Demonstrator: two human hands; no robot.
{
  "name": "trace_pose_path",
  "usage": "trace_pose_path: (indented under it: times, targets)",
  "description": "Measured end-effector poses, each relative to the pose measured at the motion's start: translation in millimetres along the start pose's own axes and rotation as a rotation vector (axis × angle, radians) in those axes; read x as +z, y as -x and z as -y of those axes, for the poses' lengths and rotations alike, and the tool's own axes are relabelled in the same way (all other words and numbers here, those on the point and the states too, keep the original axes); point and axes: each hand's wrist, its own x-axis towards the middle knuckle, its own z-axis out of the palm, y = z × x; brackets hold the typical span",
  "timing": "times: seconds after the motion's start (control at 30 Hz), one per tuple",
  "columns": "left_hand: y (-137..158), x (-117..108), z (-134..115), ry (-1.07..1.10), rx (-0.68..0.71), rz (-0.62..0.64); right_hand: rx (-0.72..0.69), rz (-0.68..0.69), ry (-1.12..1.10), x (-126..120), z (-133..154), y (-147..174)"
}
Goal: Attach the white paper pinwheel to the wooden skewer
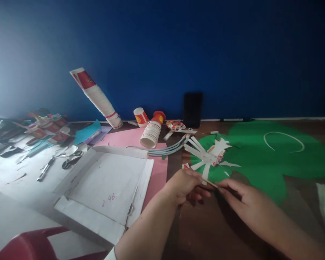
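Observation:
Both hands meet over the brown tabletop, low in the head view. My left hand [188, 186] and my right hand [237, 195] pinch a thin tan strip [209, 183] at its two ends. Whether it is paper or wood I cannot tell. Just beyond my fingers lies a paper cup cut into splayed white strips [206, 157]. It rests partly on a green paper cutout [262, 151] with rounded lobes. Small white scraps lie around it.
An open shallow white box [108, 180] is at left, on pink paper [130, 137]. A long stack of paper cups [101, 103] leans on the blue wall. More cups [150, 133], a dark phone-like slab [193, 109], scissors [70, 160] and a craft knife [46, 168] lie around.

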Motion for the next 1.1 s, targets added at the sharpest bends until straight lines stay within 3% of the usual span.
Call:
trace_pose_path:
  times: [0.47,0.83,1.1]
  targets:
    - [-4,-9,4,0.004,0.031,0.154,-0.001,0.004,0.031,2,-2,0]
    - [-5,-8,4,0.096,0.041,0.078,-0.044,-0.019,0.023,1,-1,1]
    - [-3,1,8,0.001,0.014,-0.046,-0.12,-0.102,0.098,5,-9,-2]
